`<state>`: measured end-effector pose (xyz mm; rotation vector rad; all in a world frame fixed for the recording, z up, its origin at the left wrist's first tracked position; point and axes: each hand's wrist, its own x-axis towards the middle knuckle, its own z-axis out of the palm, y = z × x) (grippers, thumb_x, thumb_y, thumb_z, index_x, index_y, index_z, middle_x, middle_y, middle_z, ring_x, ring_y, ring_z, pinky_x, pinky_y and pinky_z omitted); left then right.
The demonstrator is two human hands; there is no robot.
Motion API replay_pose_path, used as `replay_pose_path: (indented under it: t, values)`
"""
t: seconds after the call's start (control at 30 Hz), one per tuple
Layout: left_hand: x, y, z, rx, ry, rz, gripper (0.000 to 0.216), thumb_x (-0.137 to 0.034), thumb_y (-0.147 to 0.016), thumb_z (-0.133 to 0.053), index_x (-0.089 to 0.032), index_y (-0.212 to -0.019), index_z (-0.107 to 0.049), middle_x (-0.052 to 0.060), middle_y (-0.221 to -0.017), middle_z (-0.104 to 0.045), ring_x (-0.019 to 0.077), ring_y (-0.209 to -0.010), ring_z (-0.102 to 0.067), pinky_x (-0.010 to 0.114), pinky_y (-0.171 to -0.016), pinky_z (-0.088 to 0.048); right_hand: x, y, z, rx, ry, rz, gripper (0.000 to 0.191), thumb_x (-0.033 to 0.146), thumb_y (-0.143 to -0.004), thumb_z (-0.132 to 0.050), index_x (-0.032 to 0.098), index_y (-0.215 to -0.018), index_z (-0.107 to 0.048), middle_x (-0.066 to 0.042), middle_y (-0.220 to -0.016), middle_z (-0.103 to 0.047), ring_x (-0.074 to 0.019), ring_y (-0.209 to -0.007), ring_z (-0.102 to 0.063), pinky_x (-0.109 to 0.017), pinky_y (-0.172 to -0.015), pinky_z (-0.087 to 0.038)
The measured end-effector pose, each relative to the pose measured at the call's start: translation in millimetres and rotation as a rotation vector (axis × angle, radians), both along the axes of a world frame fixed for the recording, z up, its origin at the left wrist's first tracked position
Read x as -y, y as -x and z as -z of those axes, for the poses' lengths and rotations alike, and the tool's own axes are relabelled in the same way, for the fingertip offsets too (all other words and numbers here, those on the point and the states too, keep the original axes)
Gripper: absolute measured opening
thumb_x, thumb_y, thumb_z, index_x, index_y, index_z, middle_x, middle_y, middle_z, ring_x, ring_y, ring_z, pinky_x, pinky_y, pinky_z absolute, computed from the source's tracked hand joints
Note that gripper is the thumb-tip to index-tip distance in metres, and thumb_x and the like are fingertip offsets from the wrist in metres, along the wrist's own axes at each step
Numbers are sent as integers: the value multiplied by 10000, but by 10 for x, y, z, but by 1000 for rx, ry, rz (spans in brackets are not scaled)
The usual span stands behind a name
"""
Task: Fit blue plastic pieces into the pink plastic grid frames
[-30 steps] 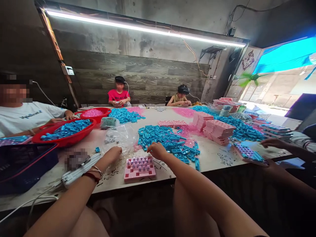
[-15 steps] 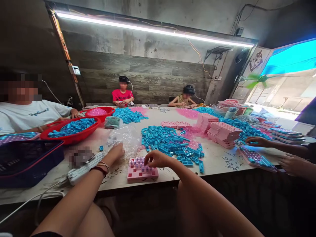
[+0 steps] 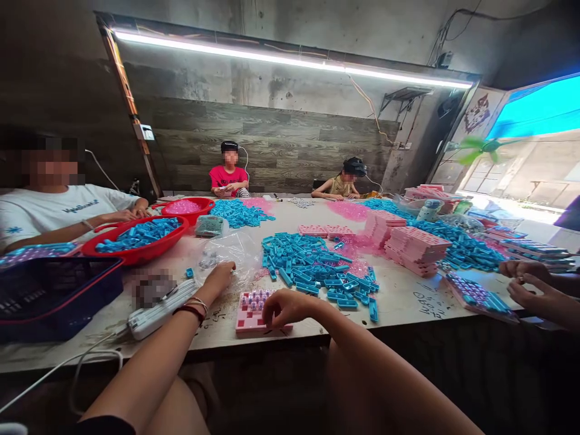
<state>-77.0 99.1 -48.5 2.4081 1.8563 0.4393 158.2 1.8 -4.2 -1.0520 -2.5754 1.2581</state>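
Observation:
A pink plastic tray (image 3: 252,313) with small pale pieces in its pockets lies at the table's near edge. My right hand (image 3: 286,306) rests curled over the tray's right side, fingers closed; what they hold is hidden. My left hand (image 3: 220,277), with bracelets at the wrist, reaches to a clear plastic bag (image 3: 231,249) of small parts, its fingers bent down on the bag's edge. A heap of blue plastic pieces (image 3: 317,266) lies just beyond the tray.
Red basins (image 3: 136,238) of blue and pink pieces stand at left beside a dark blue basket (image 3: 54,296). A white power strip (image 3: 158,311) lies near my left arm. Stacks of pink trays (image 3: 414,244) sit at right. Several other people work around the table; another person's hands (image 3: 528,281) are at right.
My right hand came back from the blue heap to the pink tray's right side. My left hand shifted slightly toward the bag. The view has turned a little to the left.

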Motion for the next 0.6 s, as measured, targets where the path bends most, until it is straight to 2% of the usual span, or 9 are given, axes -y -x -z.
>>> replay_pose_path:
  t: [0.2,0.33,0.47,0.6]
  values:
    - [55,-121,-146,56,-31,17,292,-24,-639,-437,-84,-867,-609,121,-881,-642,200,-825,-589,266,-735,-431,-83,-18,35,19,-29,157,224,80,-593,-569,114,-794,-663,9,-641,-603,-78,-553,-525,-155,-488,-382]
    - [228,-215,-312,99,-18,100,207,-92,-630,-497,-105,-796,-620,71,-814,-637,163,-744,-590,223,-662,-437,-129,-79,36,-16,-58,170,192,90,-590,-599,118,-771,-656,20,-621,-592,-72,-565,-516,-154,-512,-376]
    - [528,-275,-371,276,199,294,181,-202,-637,-554,-137,-798,-608,18,-772,-629,132,-677,-584,196,-594,-436,-149,-103,52,-51,-139,155,196,73,-583,-591,114,-765,-648,6,-687,-614,-81,-621,-526,-159,-540,-381]
    - [766,-307,-324,303,349,328,232,-218,-604,-588,-153,-826,-599,-18,-678,-606,124,-628,-561,192,-551,-408,-170,-98,95,-133,-148,230,231,74,-592,-577,108,-815,-628,-9,-717,-631,-93,-647,-549,-174,-571,-408]
